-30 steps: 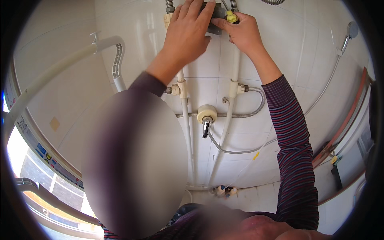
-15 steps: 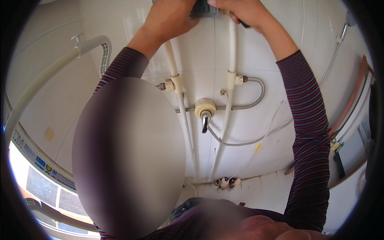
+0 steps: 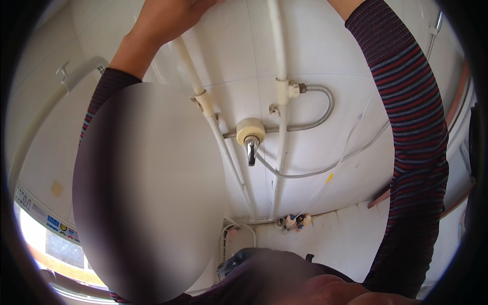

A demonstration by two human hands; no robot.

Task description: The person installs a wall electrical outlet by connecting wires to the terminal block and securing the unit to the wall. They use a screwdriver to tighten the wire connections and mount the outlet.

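My left hand [image 3: 170, 19] is raised at the top edge, left of centre, in front of the white wall. One digit stretches right along that edge; the other fingers and anything in them are cut off. The upper end of the left cream pipe [image 3: 189, 63] passes just below this hand. Of my right arm, the striped sleeve [image 3: 406, 91] and a bit of wrist show at the upper right. The right hand itself lies beyond the top edge, so its hold is hidden.
A mixer tap [image 3: 250, 133] with a chrome lever sits on the wall between two pipes. A braided metal hose [image 3: 325, 114] and a grey shower hose [image 3: 351, 160] run from it. Several bottles [image 3: 292, 222] stand below. A white curved pipe [image 3: 38, 119] rises at left.
Both hands have moved up and apart, the right one out of view. The dark grey flat thing between them has left the picture. The view has shifted slightly.
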